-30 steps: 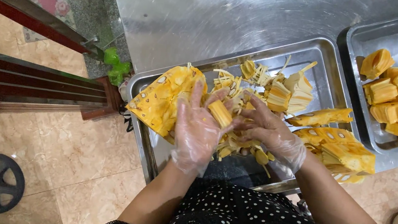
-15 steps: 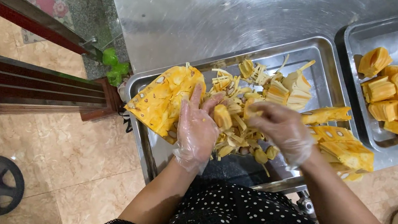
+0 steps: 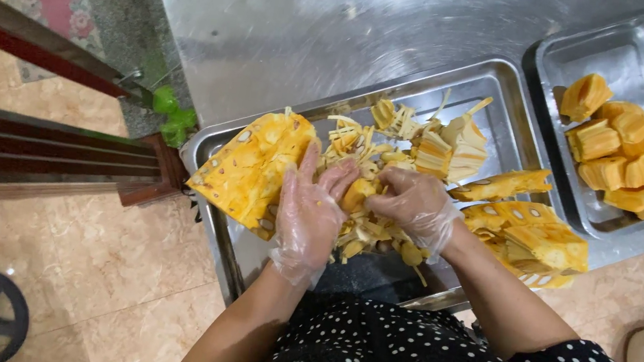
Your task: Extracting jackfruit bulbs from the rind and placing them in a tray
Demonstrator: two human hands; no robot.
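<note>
Your gloved left hand point(image 3: 308, 216) and right hand point(image 3: 415, 206) pinched one jackfruit pod point(image 3: 356, 194) over the large tray point(image 3: 506, 85); cleaned pods point(image 3: 634, 158) filled the small tray point(image 3: 555, 50), big jackfruit chunks point(image 3: 251, 168) remained.

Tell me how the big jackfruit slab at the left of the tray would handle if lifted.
The jackfruit slab looks thick and solid, so probably stiff and fairly heavy. It overhangs the tray rim, so a nudge might tip it off. Its wet flesh is probably slippery or sticky against the gloved left hand.
</note>
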